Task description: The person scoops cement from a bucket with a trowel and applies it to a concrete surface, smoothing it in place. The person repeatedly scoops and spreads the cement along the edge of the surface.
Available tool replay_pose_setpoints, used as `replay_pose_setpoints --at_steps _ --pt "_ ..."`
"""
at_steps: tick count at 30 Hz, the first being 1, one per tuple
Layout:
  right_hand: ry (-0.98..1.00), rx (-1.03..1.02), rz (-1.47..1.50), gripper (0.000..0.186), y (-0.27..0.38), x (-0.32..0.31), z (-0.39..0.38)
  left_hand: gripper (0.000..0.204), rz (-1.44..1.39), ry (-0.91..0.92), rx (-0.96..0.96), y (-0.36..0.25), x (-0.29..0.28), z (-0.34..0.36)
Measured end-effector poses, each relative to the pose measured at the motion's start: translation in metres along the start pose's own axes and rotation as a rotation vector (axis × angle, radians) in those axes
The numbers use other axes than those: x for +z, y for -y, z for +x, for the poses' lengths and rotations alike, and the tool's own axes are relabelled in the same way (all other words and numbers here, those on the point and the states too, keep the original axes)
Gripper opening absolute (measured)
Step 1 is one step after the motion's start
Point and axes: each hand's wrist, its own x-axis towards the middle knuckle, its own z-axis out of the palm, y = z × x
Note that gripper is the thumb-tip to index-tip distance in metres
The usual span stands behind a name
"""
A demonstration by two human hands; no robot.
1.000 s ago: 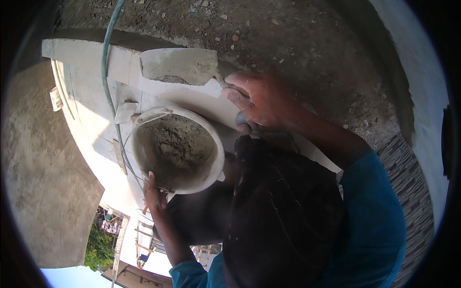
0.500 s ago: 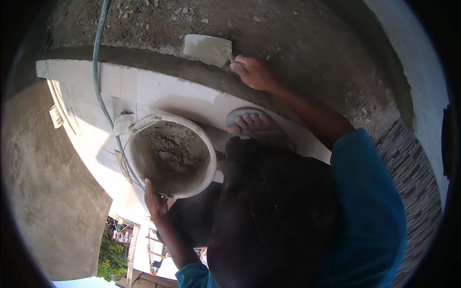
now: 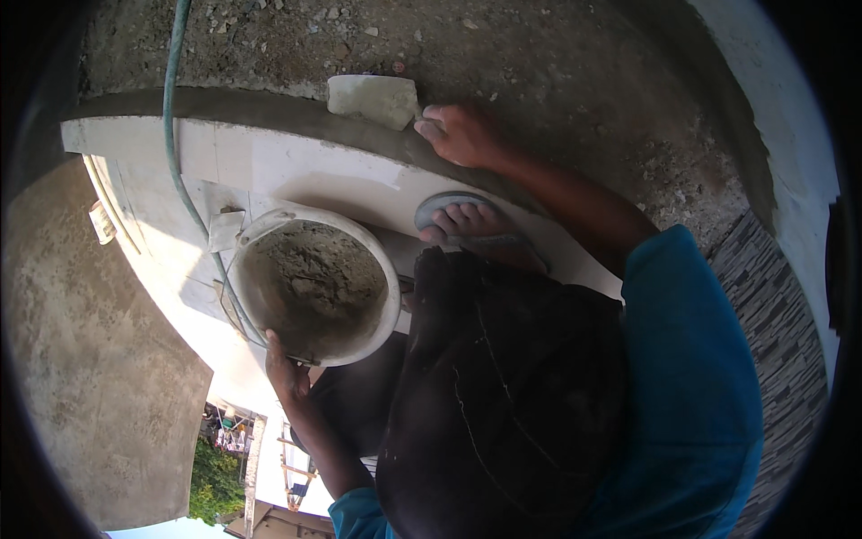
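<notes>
My right hand point(image 3: 462, 136) is closed round the handle of a trowel with a broad, mortar-smeared blade point(image 3: 371, 101). The blade lies at the edge of a smooth, dark mortar strip point(image 3: 260, 106) along the top of a pale ledge. My left hand point(image 3: 289, 373) grips the near rim of a pale bucket point(image 3: 392, 301), thumb over the edge and fingers mostly hidden beneath. Grey wet mortar point(image 3: 328, 269) fills part of the bucket, which is tilted toward me.
A green hose point(image 3: 171, 108) crosses the ledge and runs down past the bucket. Beside the bucket is a small pale flat piece point(image 3: 225, 231). My sandalled foot point(image 3: 462, 220) rests on the ledge. Rubble-strewn rough ground point(image 3: 296, 36) lies beyond; a patterned tiled surface point(image 3: 781, 359) stands right.
The trowel and my right hand have shifted slightly left, the blade coming a little nearer over the mortar strip. My left hand stays on the bucket rim. The whole view has shifted slightly.
</notes>
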Motion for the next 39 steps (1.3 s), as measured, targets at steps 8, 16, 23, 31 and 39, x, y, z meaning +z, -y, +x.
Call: replay_pose_setpoints --at_steps 8,16,23,31,39 --pt "-0.013 -0.094 0.098 0.035 0.015 -0.013 -0.025 0.075 -0.023 -0.007 -0.014 -0.008 0.005 0.000" --pt "0.104 -0.051 0.177 0.038 0.026 -0.036 -0.045 0.072 -0.018 -0.035 0.041 -0.013 0.008 0.002" --pt "0.216 -0.328 0.081 0.034 0.117 -0.046 -0.086 0.070 0.002 -0.075 0.067 -0.021 0.012 0.004" --pt "-0.045 -0.200 0.238 0.041 0.092 -0.018 -0.043 0.067 0.054 -0.088 -0.028 -0.018 0.004 0.003" --pt "0.051 0.049 -0.019 0.039 0.016 0.019 0.038 0.072 0.021 -0.013 0.047 -0.011 0.000 0.007"
